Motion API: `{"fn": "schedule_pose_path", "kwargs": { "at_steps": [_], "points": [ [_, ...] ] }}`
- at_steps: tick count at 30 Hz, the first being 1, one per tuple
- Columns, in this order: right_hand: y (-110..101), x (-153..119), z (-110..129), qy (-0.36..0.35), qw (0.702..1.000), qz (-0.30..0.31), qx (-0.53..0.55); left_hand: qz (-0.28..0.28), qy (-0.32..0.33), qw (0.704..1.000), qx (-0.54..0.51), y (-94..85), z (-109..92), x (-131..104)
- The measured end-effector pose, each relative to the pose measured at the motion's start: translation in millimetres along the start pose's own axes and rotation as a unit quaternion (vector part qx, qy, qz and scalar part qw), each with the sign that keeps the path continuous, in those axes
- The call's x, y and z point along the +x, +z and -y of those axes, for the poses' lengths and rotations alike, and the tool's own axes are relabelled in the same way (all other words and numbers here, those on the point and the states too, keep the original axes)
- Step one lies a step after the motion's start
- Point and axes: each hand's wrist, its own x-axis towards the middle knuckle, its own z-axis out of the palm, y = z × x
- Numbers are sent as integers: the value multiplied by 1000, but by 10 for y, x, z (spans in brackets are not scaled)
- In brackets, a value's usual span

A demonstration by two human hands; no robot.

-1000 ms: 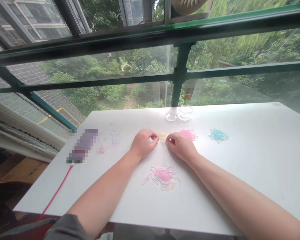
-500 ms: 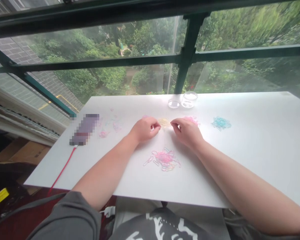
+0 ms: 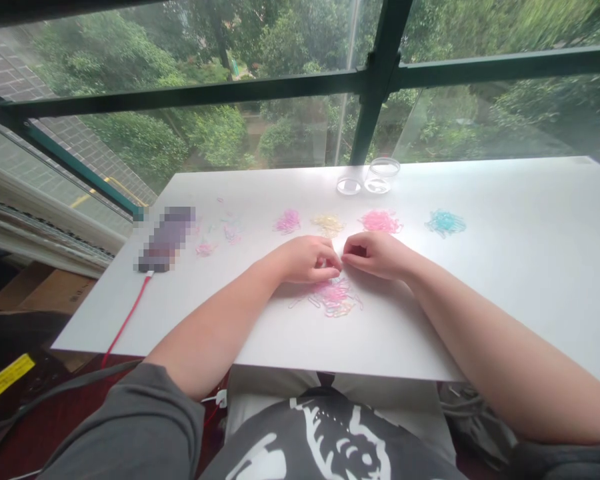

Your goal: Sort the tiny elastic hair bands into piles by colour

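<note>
On the white table, a mixed pile of pink and pale paper clips [image 3: 336, 300] lies nearest my body. My left hand [image 3: 313, 259] hovers at that pile's far edge with thumb and fingers curled together; whatever is between them is too small to see. Beside it, nearly touching, my right hand [image 3: 377, 253] is pinched closed, its contents also hidden. Beyond my hands runs a row of sorted piles: purple clips [image 3: 287, 221], yellow clips [image 3: 328, 224], pink clips [image 3: 381, 221] and, farther right, teal clips [image 3: 446, 222].
A clear round jar [image 3: 384, 175] and its lid [image 3: 349, 187] stand at the table's far edge by the window. To the left are small loose clusters of clips [image 3: 207, 249] and a blurred-out phone [image 3: 168, 239] with a red cable [image 3: 125, 321].
Both hands have drawn back from the yellow pile toward the near mixed pile and come closer together. The view has tilted down, and the purple and pink piles are now uncovered.
</note>
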Motion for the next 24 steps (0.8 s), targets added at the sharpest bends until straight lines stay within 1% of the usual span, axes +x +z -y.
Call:
{"fn": "schedule_pose_path", "kwargs": {
  "at_steps": [5, 12, 15, 19, 24],
  "points": [
    [7, 6, -25, -4, 1000, -11, 11, 9, 6, 1000, 15, 22, -10, 18],
    [17, 17, -47, -11, 1000, -15, 23, 0, -5, 1000, 30, 53, -26, 27],
    [25, 18, -47, -14, 1000, -16, 23, 0, -32, 999, 26, 55, -46, 22],
    [36, 19, -51, -19, 999, -23, 21, -24, -85, 996, -29, 57, -41, 6],
    [49, 20, -74, -30, 998, -12, 51, -51, -105, 982, -151, 72, 27, 6]
  ]
}}
